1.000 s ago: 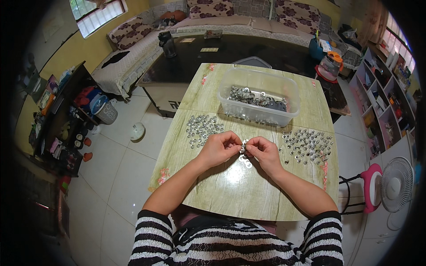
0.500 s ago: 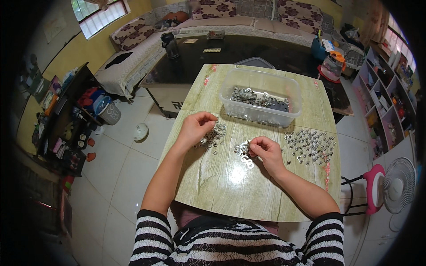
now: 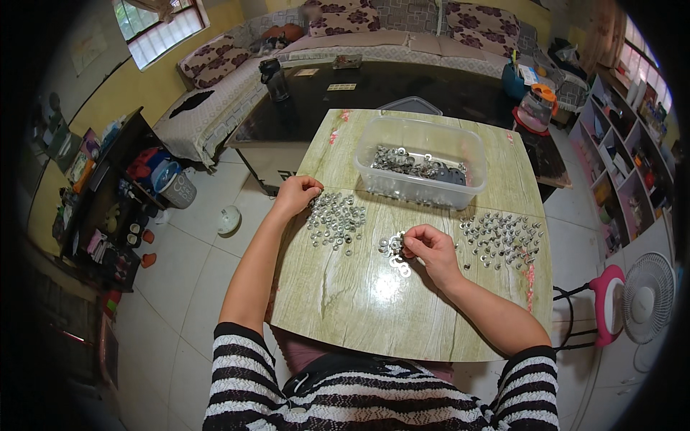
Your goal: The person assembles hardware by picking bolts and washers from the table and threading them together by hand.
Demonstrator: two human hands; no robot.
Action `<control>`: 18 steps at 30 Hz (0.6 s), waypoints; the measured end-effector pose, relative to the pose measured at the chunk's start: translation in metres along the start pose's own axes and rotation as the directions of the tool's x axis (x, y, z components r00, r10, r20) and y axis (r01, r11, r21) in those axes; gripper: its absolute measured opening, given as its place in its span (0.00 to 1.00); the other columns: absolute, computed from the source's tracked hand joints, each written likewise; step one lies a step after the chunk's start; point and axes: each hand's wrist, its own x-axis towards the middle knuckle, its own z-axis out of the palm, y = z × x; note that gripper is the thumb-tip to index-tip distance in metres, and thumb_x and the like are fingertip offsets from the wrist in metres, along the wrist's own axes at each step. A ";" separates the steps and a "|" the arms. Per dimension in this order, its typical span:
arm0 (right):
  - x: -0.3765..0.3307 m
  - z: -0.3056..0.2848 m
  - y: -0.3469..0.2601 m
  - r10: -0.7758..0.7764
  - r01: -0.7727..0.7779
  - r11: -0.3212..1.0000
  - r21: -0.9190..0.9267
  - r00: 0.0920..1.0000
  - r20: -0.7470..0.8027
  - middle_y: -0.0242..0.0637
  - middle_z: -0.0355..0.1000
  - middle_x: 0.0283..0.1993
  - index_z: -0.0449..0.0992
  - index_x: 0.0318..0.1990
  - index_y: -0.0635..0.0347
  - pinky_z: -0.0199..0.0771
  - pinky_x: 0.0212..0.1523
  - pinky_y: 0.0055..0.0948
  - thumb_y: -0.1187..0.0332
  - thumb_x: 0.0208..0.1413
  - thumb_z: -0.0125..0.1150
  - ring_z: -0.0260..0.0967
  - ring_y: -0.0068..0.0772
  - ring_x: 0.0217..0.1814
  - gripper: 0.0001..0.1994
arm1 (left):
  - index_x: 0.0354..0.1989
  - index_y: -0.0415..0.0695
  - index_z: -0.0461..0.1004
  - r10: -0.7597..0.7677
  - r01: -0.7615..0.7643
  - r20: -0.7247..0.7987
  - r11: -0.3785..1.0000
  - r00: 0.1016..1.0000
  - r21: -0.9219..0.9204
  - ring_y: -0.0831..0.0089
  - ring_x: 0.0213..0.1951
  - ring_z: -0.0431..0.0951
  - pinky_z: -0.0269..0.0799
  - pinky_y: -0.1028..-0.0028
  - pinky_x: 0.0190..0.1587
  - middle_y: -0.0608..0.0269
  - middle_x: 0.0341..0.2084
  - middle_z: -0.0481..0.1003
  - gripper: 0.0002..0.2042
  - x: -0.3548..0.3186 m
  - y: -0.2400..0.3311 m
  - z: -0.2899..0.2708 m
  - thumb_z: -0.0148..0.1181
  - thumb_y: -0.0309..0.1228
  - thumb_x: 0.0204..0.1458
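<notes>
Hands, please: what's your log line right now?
left hand: at left metal-parts pile | right hand: pinching metal cluster | clear bin: holding parts

On the table (image 3: 345, 309) one parts cluster (image 3: 336, 218) lies left, another cluster (image 3: 503, 239) right, rings (image 3: 399, 266) between them and the box (image 3: 420, 190) behind, holding loose pieces (image 3: 402, 161), with the sofa (image 3: 359, 42) farther back, the bin (image 3: 177, 191) off left and the fan (image 3: 647, 296) off right.

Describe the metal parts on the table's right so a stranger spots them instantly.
Start at the wood-patterned table. On its right side, beyond the right hand, lies a scatter of small metal parts. Unlike the left pile, where the left hand is, it lies untouched.
</notes>
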 end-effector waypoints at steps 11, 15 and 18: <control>0.000 0.000 0.001 -0.019 0.019 1.000 0.009 1.000 0.012 0.29 0.66 0.26 0.70 0.32 0.64 0.65 0.28 0.16 0.74 0.50 0.55 0.62 0.16 0.26 0.03 | 0.30 0.41 0.76 0.102 -0.092 -0.131 0.993 0.986 0.079 0.74 0.26 0.74 0.69 0.75 0.32 0.59 0.26 0.75 0.07 -0.008 0.005 0.003 0.57 0.29 0.44; 0.001 -0.002 0.003 -0.006 0.006 0.999 0.033 1.000 -0.006 0.29 0.67 0.26 0.70 0.33 0.64 0.65 0.28 0.15 0.74 0.50 0.55 0.63 0.16 0.27 0.04 | 0.30 0.39 0.75 0.177 -0.183 -0.125 0.982 0.976 -0.037 0.75 0.27 0.73 0.69 0.77 0.32 0.60 0.27 0.74 0.07 -0.036 0.051 0.007 0.58 0.28 0.43; 0.003 -0.002 0.004 -0.009 0.009 1.000 0.006 1.000 0.007 0.29 0.67 0.27 0.70 0.33 0.65 0.65 0.29 0.15 0.74 0.50 0.55 0.63 0.16 0.27 0.04 | 0.35 0.38 0.73 0.268 -0.240 0.064 0.929 0.961 -0.283 0.80 0.30 0.72 0.68 0.79 0.34 0.64 0.29 0.74 0.10 -0.059 0.076 0.028 0.60 0.27 0.42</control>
